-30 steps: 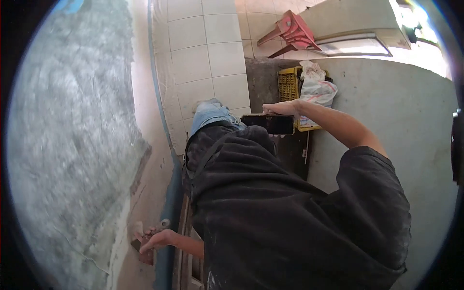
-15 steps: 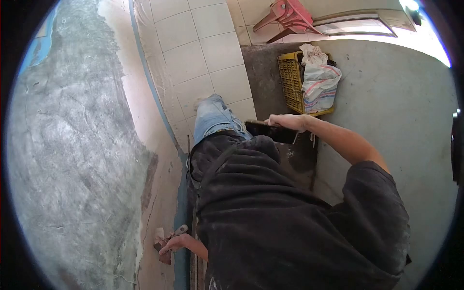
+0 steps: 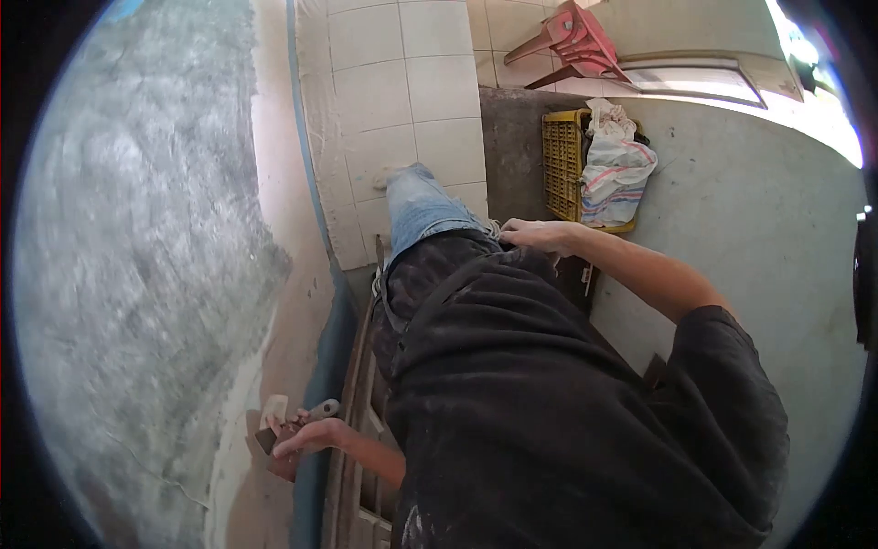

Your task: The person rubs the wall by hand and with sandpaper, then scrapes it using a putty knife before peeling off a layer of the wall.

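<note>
My left hand (image 3: 311,437) is at the lower left, closed around a scraper-like tool (image 3: 285,465) with a rounded grey handle end and a flat blade, beside the wall (image 3: 165,229). A pale piece shows next to the blade. My right hand (image 3: 538,235) is at the waist, fingers pressed together by the top of the blue jeans (image 3: 425,209) and the hem of the dark shirt (image 3: 567,384). What its fingers hold, if anything, is hidden.
A yellow crate (image 3: 564,169) holding a white striped sack (image 3: 617,183) stands at the upper right. Behind it are a red plastic chair (image 3: 585,46) and a framed panel (image 3: 700,80). Pale tiles (image 3: 444,82) lie at the top centre.
The dark flat phone-like object in my right hand has gone from view, and that hand now touches the waist. My left hand has moved slightly left and up with the tool. The view has shifted.
</note>
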Motion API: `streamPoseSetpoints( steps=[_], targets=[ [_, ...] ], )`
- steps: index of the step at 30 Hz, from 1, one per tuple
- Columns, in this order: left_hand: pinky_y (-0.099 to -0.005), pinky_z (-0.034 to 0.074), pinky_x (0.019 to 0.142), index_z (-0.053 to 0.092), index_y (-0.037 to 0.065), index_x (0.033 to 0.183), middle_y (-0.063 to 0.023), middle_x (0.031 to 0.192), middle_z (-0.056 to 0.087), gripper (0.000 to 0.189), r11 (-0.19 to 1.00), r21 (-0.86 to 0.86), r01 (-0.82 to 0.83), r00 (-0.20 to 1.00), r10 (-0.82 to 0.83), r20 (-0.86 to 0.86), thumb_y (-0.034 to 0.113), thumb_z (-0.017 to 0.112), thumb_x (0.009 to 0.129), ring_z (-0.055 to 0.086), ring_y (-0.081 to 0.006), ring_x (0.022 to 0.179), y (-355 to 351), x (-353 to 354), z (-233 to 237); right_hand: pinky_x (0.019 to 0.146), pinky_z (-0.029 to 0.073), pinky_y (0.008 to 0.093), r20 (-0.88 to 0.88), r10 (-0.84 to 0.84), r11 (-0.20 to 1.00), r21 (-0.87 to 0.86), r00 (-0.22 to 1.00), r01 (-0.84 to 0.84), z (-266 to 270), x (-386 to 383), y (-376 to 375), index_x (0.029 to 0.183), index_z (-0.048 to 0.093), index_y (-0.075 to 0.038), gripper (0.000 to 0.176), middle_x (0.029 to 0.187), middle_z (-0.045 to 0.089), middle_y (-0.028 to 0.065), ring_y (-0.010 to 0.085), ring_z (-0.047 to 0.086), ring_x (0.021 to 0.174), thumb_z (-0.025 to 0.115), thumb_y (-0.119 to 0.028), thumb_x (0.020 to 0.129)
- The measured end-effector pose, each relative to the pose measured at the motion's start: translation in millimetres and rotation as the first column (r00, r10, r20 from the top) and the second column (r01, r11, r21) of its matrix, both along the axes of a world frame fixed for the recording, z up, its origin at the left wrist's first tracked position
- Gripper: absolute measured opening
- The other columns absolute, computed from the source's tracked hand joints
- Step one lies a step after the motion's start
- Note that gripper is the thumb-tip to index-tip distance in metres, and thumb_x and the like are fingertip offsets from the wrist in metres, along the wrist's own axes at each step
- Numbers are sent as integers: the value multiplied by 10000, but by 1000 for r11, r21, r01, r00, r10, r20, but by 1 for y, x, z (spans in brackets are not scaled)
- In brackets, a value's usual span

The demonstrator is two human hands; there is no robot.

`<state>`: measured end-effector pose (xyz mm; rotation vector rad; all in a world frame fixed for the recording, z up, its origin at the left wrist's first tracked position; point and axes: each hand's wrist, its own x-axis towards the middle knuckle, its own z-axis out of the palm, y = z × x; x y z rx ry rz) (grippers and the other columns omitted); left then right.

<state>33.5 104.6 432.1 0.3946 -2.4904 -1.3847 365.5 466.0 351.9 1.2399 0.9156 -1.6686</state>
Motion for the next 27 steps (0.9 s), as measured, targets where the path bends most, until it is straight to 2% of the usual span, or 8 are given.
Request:
streamPoseSetpoints(
  steps=[1,4,7,11,14,20,23,27],
  targets=[
    [-278,359,550,619,-50,1199,-22,736,388,954,1000,30,5,1000,-5,-7,741,142,961,318,-148,609,-4,2,-1,1087,326,609,-55,-15,1000,-18,998,14,9,5,-6,1523,268,-105,816,1541,314,212,400,329,1408,428,-639,926],
    [-270,363,558,598,-76,1197,-31,751,424,973,997,69,46,999,-46,-3,748,139,955,335,-152,619,-6,8,0,1061,392,554,-33,-254,965,-77,967,251,14,20,-26,1536,257,-135,792,1510,380,193,345,434,1338,541,-537,915],
    [-266,368,564,590,-73,1208,-32,752,430,970,990,69,122,990,-126,64,750,143,954,342,-153,623,-34,15,-9,1034,451,435,-228,4,976,-209,974,-53,24,49,-31,1534,285,-131,770,1402,510,165,270,542,1220,633,-366,889],
    [-255,376,574,588,-65,1219,-22,747,429,965,983,167,75,982,-102,157,751,145,955,354,-144,629,-56,4,-27,915,505,344,-506,160,987,101,848,-126,-42,61,-88,1443,470,-100,693,1205,638,147,231,610,1097,719,-237,811],
    [-251,374,573,584,-66,1217,-20,733,427,974,985,151,81,982,-105,155,753,130,952,355,-139,629,-61,10,-26,883,508,362,-344,390,907,302,854,-293,-43,43,-105,1423,496,-125,705,1157,664,146,239,632,1049,759,-217,776],
    [-243,365,555,565,-73,1227,-25,710,420,983,964,209,164,961,-203,187,760,124,948,362,-136,630,-89,-10,-46,887,506,385,-218,390,816,532,894,-226,-72,21,-157,1364,549,-180,674,1089,666,94,263,644,1013,793,-240,739],
    [-264,348,525,575,-82,1240,-19,677,441,1031,944,242,225,936,-278,215,804,162,915,373,-132,615,-99,-8,-55,909,498,407,-202,539,634,737,818,-235,-73,15,-168,1339,565,-195,615,1094,639,83,294,632,1039,767,-288,765],
    [-264,355,529,594,-72,1205,-16,701,456,983,920,272,283,914,-345,212,767,153,943,390,-125,626,-91,1,-52,936,484,434,-212,639,594,746,739,-300,-79,3,-165,1345,553,-191,619,1122,617,112,328,615,1085,753,-322,774]
  ],
)
